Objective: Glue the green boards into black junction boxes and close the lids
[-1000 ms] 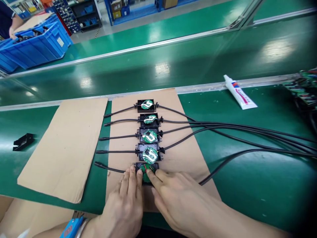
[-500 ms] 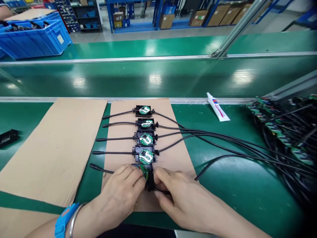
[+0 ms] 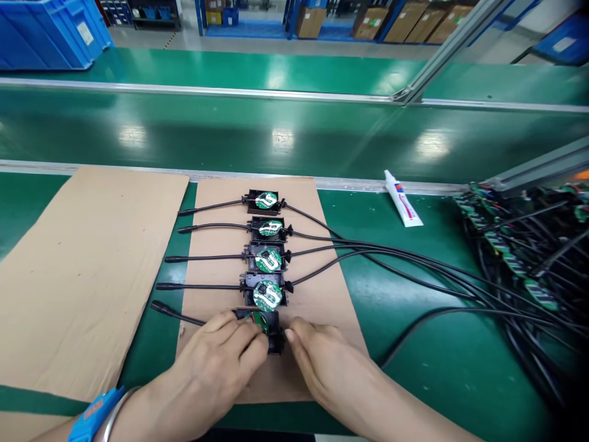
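Observation:
My left hand (image 3: 223,356) is closed on the nearest black plastic housing (image 3: 275,337), its fingers over the left part. Inside that housing a green circuit board (image 3: 260,320) shows partly; the rest is covered. My right hand (image 3: 324,356) is closed beside the housing's right end, around a black cable (image 3: 405,334) that runs under it from the right; the gripped part is hidden. Beyond my hands, several similar housings lie in a column, each with a round green board (image 3: 267,296) and cables out both sides. A short cable with a thick end (image 3: 165,308) leads left from the nearest housing.
The housings lie on a cardboard sheet (image 3: 313,294); another cardboard sheet (image 3: 92,270) is to the left. A white tube (image 3: 404,199) lies at the back right. Boards with tangled cables (image 3: 519,245) are piled at right. A blue bin (image 3: 50,37) stands beyond the metal rail (image 3: 230,92).
The view has shifted slightly. My right hand's fingers have drawn together and turned downward beside the housing, and the cable between them no longer shows. My left hand stays on the housing.

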`<state>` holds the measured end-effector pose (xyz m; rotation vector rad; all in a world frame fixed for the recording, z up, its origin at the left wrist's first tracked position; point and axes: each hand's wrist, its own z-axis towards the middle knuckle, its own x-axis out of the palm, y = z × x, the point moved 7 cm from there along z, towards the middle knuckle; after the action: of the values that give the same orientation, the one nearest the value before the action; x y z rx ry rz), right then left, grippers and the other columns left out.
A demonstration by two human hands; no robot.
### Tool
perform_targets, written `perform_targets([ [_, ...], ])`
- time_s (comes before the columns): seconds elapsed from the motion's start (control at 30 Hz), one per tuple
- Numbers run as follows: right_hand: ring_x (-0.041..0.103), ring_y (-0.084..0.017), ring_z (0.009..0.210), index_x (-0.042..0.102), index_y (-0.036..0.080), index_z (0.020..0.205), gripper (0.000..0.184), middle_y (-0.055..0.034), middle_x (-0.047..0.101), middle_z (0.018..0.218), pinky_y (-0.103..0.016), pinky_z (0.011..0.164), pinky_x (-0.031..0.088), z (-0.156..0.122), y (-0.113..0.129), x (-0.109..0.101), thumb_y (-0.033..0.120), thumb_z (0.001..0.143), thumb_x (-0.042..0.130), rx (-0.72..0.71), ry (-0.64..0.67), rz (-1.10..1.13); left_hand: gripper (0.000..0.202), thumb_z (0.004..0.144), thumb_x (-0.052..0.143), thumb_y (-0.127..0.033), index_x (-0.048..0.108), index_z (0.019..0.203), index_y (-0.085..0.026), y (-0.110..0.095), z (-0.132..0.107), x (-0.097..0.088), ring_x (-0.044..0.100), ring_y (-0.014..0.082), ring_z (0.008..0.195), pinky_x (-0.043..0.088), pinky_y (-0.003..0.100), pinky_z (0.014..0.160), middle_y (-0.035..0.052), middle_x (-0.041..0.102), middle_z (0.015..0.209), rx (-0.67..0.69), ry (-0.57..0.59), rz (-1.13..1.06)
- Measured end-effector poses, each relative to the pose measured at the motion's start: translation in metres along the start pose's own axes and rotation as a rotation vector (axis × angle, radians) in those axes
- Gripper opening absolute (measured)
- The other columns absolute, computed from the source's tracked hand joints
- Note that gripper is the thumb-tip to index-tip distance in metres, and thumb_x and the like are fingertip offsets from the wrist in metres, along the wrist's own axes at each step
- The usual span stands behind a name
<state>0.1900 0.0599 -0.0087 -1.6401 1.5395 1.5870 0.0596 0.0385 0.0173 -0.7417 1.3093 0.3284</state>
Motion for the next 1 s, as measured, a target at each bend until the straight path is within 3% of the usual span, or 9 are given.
perform_targets([
  [0.17, 0.057, -0.018, 0.055, 0.056, 0.017, 0.076, 0.024, -0.0054, 0.06, 0.065, -0.03, 0.049, 0.031, 0.008, 0.009, 0.002, 0.008, 0.087, 0.036, -0.111, 0.111, -0.112, 0.054, 0.081, 0.038, -0.005, 0.044, 0.134, -0.011, -0.003, 0.0, 0.006, 0.056, 0.0222, 0.103, 0.038, 0.038, 0.098, 0.0086, 0.063, 0.114, 0.002, 0.003, 0.033],
  [0.27, 0.059, -0.02, 0.06, 0.06, 0.015, 0.072, 0.019, -0.008, 0.063, 0.069, -0.03, 0.05, 0.031, 0.015, 0.019, 0.007, 0.003, 0.075, 0.046, -0.215, 0.235, -0.224, 0.055, 0.078, 0.043, -0.011, 0.047, 0.132, -0.005, -0.006, 0.002, 0.013, 0.055, 0.0259, 0.098, 0.039, 0.041, 0.097, 0.0112, 0.063, 0.11, -0.006, 0.057, 0.067],
  [0.4, 0.06, -0.019, 0.061, 0.063, 0.014, 0.069, 0.02, -0.0092, 0.066, 0.069, -0.03, 0.051, 0.031, 0.022, 0.027, 0.004, 0.003, 0.076, 0.049, -0.291, 0.315, -0.271, 0.053, 0.075, 0.047, -0.013, 0.051, 0.127, -0.005, -0.008, 0.006, 0.014, 0.055, 0.0258, 0.093, 0.039, 0.042, 0.097, 0.0117, 0.063, 0.105, -0.031, 0.084, 0.099],
  [0.5, 0.059, -0.019, 0.058, 0.063, 0.014, 0.07, 0.022, -0.008, 0.066, 0.066, -0.031, 0.051, 0.03, 0.02, 0.025, -0.002, 0.004, 0.079, 0.046, -0.291, 0.247, -0.26, 0.056, 0.074, 0.048, -0.014, 0.05, 0.129, -0.008, -0.006, 0.005, 0.01, 0.054, 0.025, 0.094, 0.037, 0.041, 0.097, 0.0109, 0.063, 0.109, -0.04, 0.05, 0.11],
  [0.67, 0.059, -0.02, 0.069, 0.06, 0.016, 0.09, 0.018, -0.0071, 0.064, 0.082, -0.031, 0.058, 0.037, 0.01, 0.004, -0.006, 0.017, 0.089, 0.042, -0.095, 0.03, -0.068, 0.059, 0.077, 0.049, -0.016, 0.045, 0.135, -0.008, -0.008, 0.003, 0.016, 0.052, 0.0254, 0.095, 0.034, 0.042, 0.098, 0.0098, 0.062, 0.109, -0.02, 0.089, 0.142],
  [0.83, 0.051, -0.021, 0.077, 0.056, 0.016, 0.076, 0.023, -0.0082, 0.058, 0.083, -0.032, 0.066, 0.041, 0.002, 0.007, -0.007, 0.006, 0.086, 0.038, -0.24, -0.172, 0.043, 0.054, 0.078, 0.051, -0.015, 0.049, 0.131, -0.007, -0.01, 0.006, 0.018, 0.05, 0.0244, 0.09, 0.035, 0.042, 0.094, 0.0083, 0.062, 0.1, -0.059, 0.121, 0.107],
  [0.93, 0.048, -0.019, 0.075, 0.057, 0.017, 0.075, 0.021, -0.0053, 0.057, 0.078, -0.031, 0.068, 0.041, 0.005, -0.001, -0.02, 0.011, 0.09, 0.043, -0.314, -0.178, 0.112, 0.05, 0.08, 0.054, -0.021, 0.05, 0.129, -0.012, -0.006, 0.005, 0.002, 0.051, 0.0237, 0.09, 0.039, 0.039, 0.086, 0.0086, 0.061, 0.107, -0.055, 0.053, 0.016],
  [1.0, 0.048, -0.019, 0.08, 0.06, 0.017, 0.084, 0.017, -0.0049, 0.059, 0.082, -0.031, 0.072, 0.041, 0.012, -0.011, -0.035, 0.014, 0.092, 0.046, -0.347, -0.231, 0.122, 0.046, 0.085, 0.05, -0.017, 0.049, 0.13, -0.017, 0.007, 0.007, -0.014, 0.051, 0.0233, 0.092, 0.041, 0.037, 0.081, 0.0093, 0.058, 0.113, -0.082, -0.045, -0.04],
])
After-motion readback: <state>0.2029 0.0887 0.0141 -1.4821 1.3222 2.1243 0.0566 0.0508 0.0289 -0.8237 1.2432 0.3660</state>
